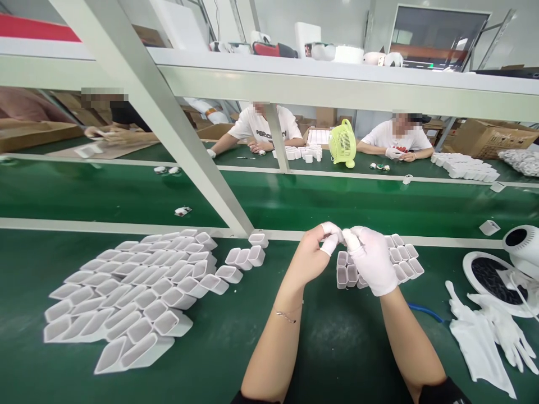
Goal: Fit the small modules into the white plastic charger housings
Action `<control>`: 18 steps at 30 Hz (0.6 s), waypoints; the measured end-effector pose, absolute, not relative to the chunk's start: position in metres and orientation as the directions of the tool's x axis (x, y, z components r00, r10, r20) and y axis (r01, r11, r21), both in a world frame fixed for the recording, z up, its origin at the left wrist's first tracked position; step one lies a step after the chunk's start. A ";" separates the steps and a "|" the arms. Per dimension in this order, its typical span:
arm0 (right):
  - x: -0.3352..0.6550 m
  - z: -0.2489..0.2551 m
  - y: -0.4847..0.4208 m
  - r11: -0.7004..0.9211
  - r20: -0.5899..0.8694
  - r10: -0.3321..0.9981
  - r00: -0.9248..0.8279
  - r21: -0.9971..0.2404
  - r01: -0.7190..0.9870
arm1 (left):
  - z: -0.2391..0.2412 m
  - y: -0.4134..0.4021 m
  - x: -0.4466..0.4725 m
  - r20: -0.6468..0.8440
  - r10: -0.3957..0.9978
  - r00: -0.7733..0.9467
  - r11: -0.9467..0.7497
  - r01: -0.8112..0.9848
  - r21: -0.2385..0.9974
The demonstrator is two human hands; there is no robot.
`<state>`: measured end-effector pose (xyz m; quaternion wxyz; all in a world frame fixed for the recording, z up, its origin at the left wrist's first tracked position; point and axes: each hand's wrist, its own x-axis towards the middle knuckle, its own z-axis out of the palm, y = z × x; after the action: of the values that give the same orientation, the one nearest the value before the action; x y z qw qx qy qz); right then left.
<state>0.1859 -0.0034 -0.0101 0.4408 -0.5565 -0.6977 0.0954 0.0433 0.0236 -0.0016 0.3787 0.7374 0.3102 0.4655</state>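
Observation:
My left hand [312, 257], with white cots on some fingers, is closed with thumb and fingertips pinched together. My right hand [373, 259], in a white glove, is closed too, its fingertips meeting those of the left. Whatever lies between the fingertips is hidden or too small to make out. Beneath and beside the right hand stand small white open-topped plastic housings [404, 261] in rows, partly covered by the glove. Left of my hands a larger group of similar white housings [138, 275] spreads over the green table, with a few strays [242, 257] trailing off toward the hands.
A white fan [484, 275] and spare white gloves [480, 336] lie at the right. A slanted metal post [177, 123] rises at the table's far edge. Beyond it runs a green conveyor belt [320, 196] carrying small parts. Several people sit across, near a yellow-green fan [343, 143].

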 end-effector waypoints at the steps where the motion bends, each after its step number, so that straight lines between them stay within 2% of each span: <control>1: 0.185 -0.009 -0.004 0.358 0.538 0.843 0.018 -0.585 0.728 | -0.001 0.023 0.044 0.457 0.813 0.360 -0.529 0.132 0.838; 3: 0.184 -0.008 -0.006 0.337 0.624 0.780 0.032 -0.463 0.820 | 0.000 0.020 0.045 0.459 0.821 0.340 -0.538 0.193 0.820; 6: 0.183 -0.007 -0.008 0.309 0.789 0.614 0.011 -0.253 0.917 | 0.001 0.016 0.046 0.478 0.803 0.356 -0.571 0.226 0.790; 9: 0.184 -0.002 -0.015 0.387 0.916 0.396 -0.059 -0.108 0.916 | 0.003 0.011 0.044 0.554 0.714 0.429 -0.643 0.086 0.761; 13: 0.187 0.009 -0.028 0.509 0.964 0.230 -0.135 0.000 0.861 | 0.008 0.001 0.041 0.703 0.550 0.451 -0.745 -0.115 0.657; 18: 0.188 0.014 -0.036 0.521 0.968 0.176 -0.179 0.063 0.851 | 0.015 -0.008 0.038 0.763 0.466 0.448 -0.813 -0.125 0.569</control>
<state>0.1876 -0.0363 0.0144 0.5241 -0.3684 -0.6971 -0.3219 0.0379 -0.0080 0.0151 0.2869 0.8010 0.1065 0.5145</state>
